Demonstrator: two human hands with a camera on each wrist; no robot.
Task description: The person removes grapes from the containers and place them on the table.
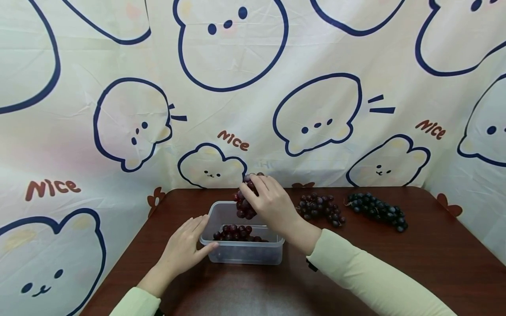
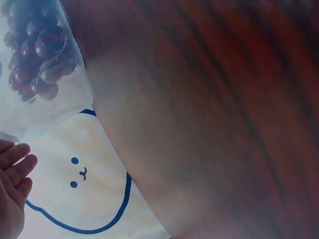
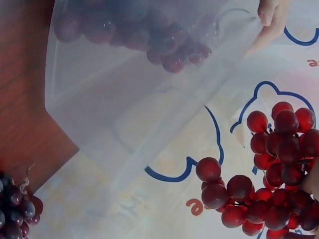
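Observation:
A bunch of red grapes (image 1: 246,204) hangs from my right hand (image 1: 272,206), which grips it above the back of a clear plastic container (image 1: 247,253). In the right wrist view these grapes (image 3: 279,169) look bright red, and only a bit of the hand shows at the edge. More dark red grapes (image 1: 237,233) lie inside the container and show through its wall in both wrist views. My left hand (image 1: 183,243) touches the container's left side with its fingers fairly straight and the thumb at the front rim. In the left wrist view that hand (image 2: 12,184) is partly cut off.
On the brown table (image 1: 356,263), a bunch of dark purple grapes (image 1: 319,208) lies right of the container. Farther right is a bunch of blackish grapes (image 1: 377,210). A white cloth with cartoon drawings (image 1: 229,114) hangs behind the table and along its sides.

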